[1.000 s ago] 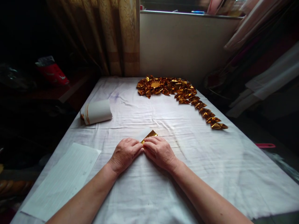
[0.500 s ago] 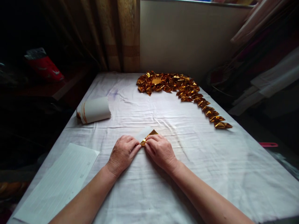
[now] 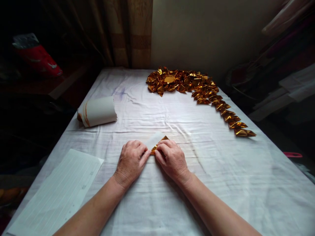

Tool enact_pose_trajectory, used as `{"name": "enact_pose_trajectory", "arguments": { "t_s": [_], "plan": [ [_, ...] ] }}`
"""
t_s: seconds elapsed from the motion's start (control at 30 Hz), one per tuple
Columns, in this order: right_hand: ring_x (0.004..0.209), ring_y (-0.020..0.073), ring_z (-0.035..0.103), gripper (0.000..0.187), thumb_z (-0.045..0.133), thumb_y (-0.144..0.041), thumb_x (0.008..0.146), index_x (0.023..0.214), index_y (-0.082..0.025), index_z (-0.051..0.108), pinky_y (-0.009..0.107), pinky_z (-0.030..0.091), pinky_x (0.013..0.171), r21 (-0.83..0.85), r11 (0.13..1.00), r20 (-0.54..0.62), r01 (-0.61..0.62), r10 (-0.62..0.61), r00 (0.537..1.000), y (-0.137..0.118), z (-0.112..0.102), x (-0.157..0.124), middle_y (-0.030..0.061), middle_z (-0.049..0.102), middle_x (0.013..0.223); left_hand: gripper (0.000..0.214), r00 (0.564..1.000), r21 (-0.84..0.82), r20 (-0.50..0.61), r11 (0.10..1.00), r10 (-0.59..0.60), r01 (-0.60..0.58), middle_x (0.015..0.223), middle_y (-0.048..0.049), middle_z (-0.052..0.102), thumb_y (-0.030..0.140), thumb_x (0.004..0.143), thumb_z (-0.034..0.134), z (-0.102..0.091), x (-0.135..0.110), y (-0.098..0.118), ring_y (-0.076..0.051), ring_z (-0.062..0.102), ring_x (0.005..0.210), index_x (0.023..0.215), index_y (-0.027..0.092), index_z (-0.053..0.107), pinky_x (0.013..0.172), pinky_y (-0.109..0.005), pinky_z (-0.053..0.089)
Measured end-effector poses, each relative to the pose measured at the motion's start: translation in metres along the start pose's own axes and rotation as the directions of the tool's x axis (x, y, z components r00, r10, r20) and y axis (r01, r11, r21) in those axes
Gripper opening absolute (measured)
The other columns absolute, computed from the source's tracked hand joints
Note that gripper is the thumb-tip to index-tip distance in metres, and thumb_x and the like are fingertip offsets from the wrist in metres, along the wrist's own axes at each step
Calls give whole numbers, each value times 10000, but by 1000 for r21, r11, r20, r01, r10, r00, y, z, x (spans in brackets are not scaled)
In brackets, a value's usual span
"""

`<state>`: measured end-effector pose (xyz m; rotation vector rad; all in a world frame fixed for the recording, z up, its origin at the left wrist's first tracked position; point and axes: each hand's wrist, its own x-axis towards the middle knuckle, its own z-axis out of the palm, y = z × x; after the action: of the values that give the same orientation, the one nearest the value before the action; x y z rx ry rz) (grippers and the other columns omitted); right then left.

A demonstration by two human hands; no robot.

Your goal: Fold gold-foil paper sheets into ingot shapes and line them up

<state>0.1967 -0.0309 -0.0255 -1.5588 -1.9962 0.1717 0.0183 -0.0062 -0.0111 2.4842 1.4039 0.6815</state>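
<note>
A small sheet of gold foil paper with a white face (image 3: 155,140) lies on the cloth, its near edge folded over to show a gold strip. My left hand (image 3: 131,160) pinches the near left corner of this paper between thumb and fingers. On the gold fold rests my right hand (image 3: 172,159), fingers curled, thumb and fingertips pressed on the paper close to the left thumb. Both hands lie low on the table, and their fingers cover part of the fold.
Folded gold foil pieces (image 3: 182,82) form a heap at the back, trailing in a row down the right side. A white roll (image 3: 99,111) lies at the left, above a lined paper sheet (image 3: 57,190). A red packet (image 3: 38,59) sits on a side surface beyond the white tablecloth (image 3: 157,203).
The view has tilted down and shifted slightly. My right fingers have shifted a little along the gold fold; my left hand stays at the paper's corner.
</note>
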Motion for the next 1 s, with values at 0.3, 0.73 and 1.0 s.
{"name": "enact_pose_trajectory", "arguments": {
  "t_s": [0.3,0.73,1.0],
  "plan": [
    [896,213,581,122,561,-250,914,809,-225,619,333,430,811,-30,1000,-11,-4,4,1000,-2,0,0,56,684,949,133,1000,-2,21,1000,-21,21,831,-28,603,285,906,593,-1,1,2,-219,514,852,792,216,595,789,-370,394],
    [882,225,567,142,582,-323,916,814,-225,597,349,421,793,-13,999,31,-41,41,999,-9,-2,2,61,648,912,130,999,23,37,999,-34,33,860,-22,599,301,919,588,1,0,2,-219,501,868,815,228,563,781,-375,373],
    [941,215,587,75,554,-231,933,898,-223,620,346,465,841,159,987,51,5,-13,999,7,-4,-2,66,662,999,119,998,18,47,999,-34,33,865,-22,602,300,921,586,1,-1,1,-223,505,874,830,225,571,781,-373,371]
  ]
}}
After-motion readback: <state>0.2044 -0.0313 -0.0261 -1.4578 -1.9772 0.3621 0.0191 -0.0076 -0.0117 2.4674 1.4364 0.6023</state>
